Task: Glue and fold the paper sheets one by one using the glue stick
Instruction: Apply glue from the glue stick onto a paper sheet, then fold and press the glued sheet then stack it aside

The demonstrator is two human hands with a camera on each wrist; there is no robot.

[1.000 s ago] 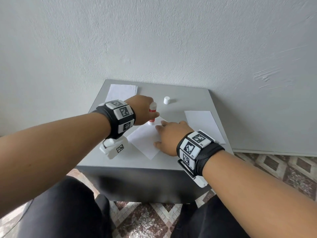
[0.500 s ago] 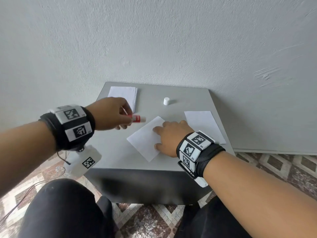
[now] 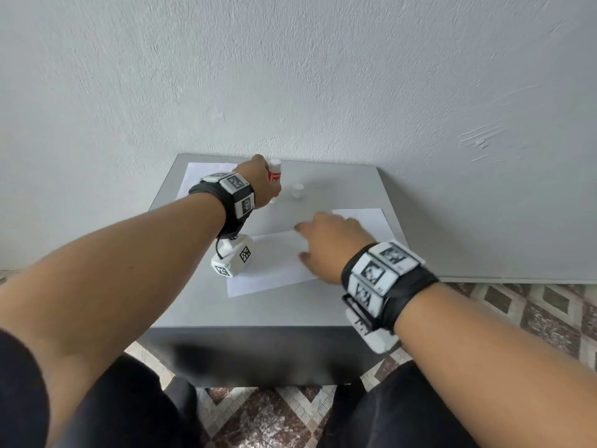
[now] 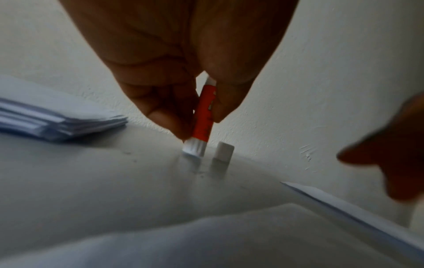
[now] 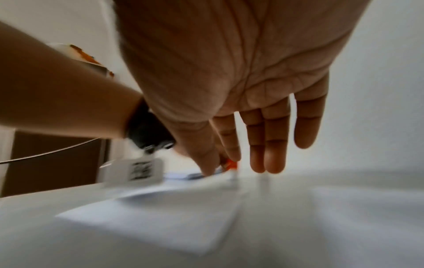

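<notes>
At the far left of the grey table (image 3: 181, 305) a stack of paper sheets (image 4: 57, 123) lies partly hidden behind the left wrist, and just right of it the left hand (image 3: 261, 185) pinches the red glue stick (image 4: 205, 116) upright, its white base on or just above the tabletop, blur leaving that unclear. Its white cap (image 3: 298, 190) stands just beside it. Nearer, a single sheet (image 3: 274, 270) lies under the flat, straight-fingered right hand (image 3: 329, 247), which covers part of another sheet (image 3: 365, 218) at the right edge.

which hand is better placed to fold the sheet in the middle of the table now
Right. The right hand hovers open over the middle sheet, while the left hand grips the glue stick beside its cap.
</notes>
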